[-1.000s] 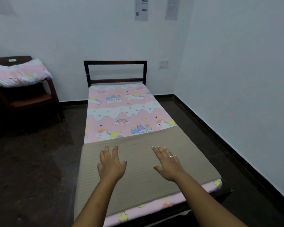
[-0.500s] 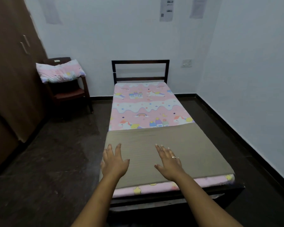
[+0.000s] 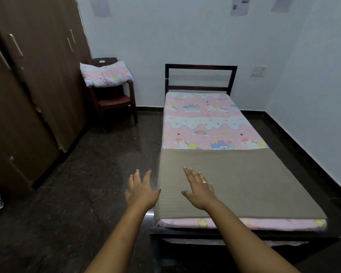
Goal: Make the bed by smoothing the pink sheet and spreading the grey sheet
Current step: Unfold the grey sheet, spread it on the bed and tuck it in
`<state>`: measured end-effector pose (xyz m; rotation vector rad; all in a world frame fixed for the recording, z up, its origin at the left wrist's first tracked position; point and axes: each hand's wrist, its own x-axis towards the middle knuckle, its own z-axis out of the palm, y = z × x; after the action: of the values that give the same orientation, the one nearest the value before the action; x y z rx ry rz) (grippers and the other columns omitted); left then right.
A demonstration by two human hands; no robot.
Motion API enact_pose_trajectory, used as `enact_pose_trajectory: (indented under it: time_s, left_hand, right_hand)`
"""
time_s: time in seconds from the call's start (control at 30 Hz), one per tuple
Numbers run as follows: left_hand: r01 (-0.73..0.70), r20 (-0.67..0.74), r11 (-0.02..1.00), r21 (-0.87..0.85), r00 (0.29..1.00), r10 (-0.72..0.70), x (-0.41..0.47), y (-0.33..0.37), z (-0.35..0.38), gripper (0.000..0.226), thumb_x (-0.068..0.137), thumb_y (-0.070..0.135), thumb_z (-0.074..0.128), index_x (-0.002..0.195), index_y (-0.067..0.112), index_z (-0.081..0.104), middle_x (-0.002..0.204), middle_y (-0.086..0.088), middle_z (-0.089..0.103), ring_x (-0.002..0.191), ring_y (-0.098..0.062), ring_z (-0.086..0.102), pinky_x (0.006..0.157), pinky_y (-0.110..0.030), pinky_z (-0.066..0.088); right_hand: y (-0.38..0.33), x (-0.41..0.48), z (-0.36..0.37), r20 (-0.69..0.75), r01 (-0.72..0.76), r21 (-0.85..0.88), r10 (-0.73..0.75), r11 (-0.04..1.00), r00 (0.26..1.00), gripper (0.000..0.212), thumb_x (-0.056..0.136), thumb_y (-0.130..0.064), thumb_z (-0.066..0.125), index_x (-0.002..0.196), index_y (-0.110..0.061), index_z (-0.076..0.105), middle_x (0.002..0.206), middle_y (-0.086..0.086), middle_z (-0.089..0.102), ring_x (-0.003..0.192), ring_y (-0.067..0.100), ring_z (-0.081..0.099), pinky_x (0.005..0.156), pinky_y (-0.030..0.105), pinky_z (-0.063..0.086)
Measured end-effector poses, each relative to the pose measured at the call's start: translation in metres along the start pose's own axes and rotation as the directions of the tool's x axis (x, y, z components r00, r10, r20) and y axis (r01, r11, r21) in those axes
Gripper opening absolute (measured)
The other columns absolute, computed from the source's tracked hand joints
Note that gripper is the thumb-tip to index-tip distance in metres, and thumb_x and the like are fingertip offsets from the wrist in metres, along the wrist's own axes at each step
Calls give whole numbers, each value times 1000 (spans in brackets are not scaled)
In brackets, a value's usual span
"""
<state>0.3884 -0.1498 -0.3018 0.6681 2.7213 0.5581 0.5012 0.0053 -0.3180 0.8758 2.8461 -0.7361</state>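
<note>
The grey sheet lies flat across the near half of the bed. Its far edge runs straight across the mattress and its near edge stops just short of the foot. The pink sheet, printed with unicorns, castles and rainbows, covers the far half up to the headboard and shows again as a strip along the foot.

The right hand is stretched out over the left part of the grey sheet, palm down. Its fingers are straight and released, grasping nothing, and one carries a ring. Whether the palm touches the cloth cannot be told.

The left hand is held just beside the bed's left edge, over the dark floor. It is also palm down with fingers spread and released, holding nothing.

A pillow in matching pink print rests on the arms of a dark chair in the corner. The chair stands between a brown wardrobe and the bed. A switch plate sits on the wall right of the headboard, and papers hang higher up.
</note>
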Motion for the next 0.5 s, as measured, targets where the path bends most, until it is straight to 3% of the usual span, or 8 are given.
enact_pose_trajectory:
  time_s: [0.3,0.5]
  left_hand:
    - [-50,3,998,39,999,50,95,-138,-80,68,92,49,48,149,34,14,159,-2,-6,145,-26,-6,115,-50,18]
    - [-22,89,1000,15,996,21,152,-183,-95,67,93,47,47,149,32,14,159,-3,-6,145,-26,-6,114,-51,18]
  right_hand:
    - [-142,101,59,2,-55,29,55,998,999,77,96,-39,48,151,-38,-6,161,-7,-2,148,22,-2,116,53,12]
    - [-177,146,87,49,-81,38,79,996,996,79,96,-41,49,150,-39,-8,161,-7,-3,148,22,-2,116,52,12]
